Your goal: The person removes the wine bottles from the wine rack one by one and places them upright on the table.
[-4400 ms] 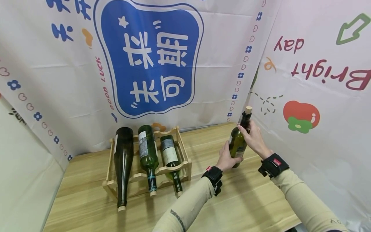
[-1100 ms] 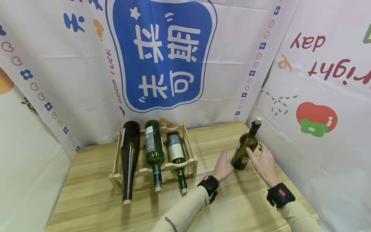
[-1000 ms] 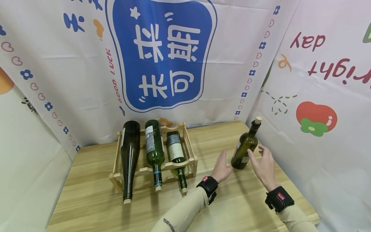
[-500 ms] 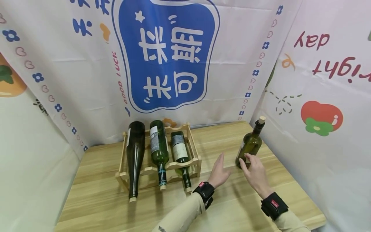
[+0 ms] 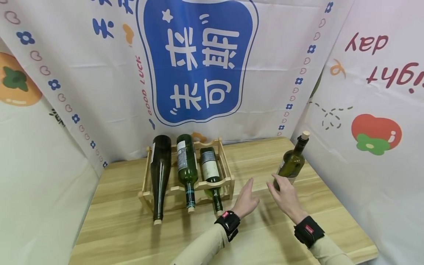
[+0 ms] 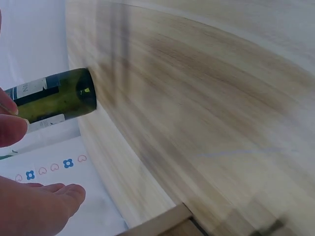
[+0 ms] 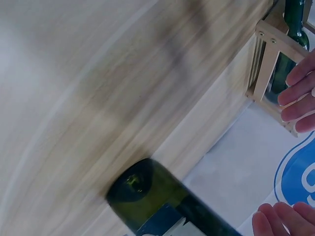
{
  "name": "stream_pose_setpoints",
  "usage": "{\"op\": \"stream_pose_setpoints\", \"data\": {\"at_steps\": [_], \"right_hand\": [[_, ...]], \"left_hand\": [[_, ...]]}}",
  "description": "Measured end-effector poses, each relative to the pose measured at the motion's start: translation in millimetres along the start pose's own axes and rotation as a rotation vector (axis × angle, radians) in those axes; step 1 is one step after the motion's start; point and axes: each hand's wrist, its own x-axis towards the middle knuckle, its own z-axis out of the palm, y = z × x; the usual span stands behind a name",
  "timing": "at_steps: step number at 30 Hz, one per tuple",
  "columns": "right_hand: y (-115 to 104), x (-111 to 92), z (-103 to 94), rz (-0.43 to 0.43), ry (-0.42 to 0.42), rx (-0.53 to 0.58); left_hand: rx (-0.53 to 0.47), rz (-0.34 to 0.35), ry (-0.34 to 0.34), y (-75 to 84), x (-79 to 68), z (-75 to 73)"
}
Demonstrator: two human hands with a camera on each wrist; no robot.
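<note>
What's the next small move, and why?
Probably ease the left hand toward the nearest bottle in the rack: that hand is empty and closer to the rack than the right hand, also empty, while the upright bottle stands unheld.

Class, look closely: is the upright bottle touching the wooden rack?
Apart: the head view plainly shows a wide stretch of tabletop between the upright bottle and the wooden rack.

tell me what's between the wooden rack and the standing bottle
Bare tabletop lies between the wooden rack and the standing bottle, as the head view shows. The left hand and right hand show toward its near side.
</note>
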Motion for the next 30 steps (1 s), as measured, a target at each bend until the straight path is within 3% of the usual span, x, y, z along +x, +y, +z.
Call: {"op": "stream_pose_setpoints", "data": {"at_steps": [12,23,30], "right_hand": [[-20.4,5.6,11.3,0.019,-0.06,0.028],[-26.8,4.7,17.7,-0.009,-0.039,0.041],[-28.5,7.0,22.2,-0.016,-0.033,0.061]], "left_hand": [[0.016,0.01,0.047,-11.7,-18.5,-14.3],[0.042,-0.034,0.089,-22.6,-37.2,-29.5],[0.137,0.007,0.181,-31.9,-44.2,-37.8]]}}
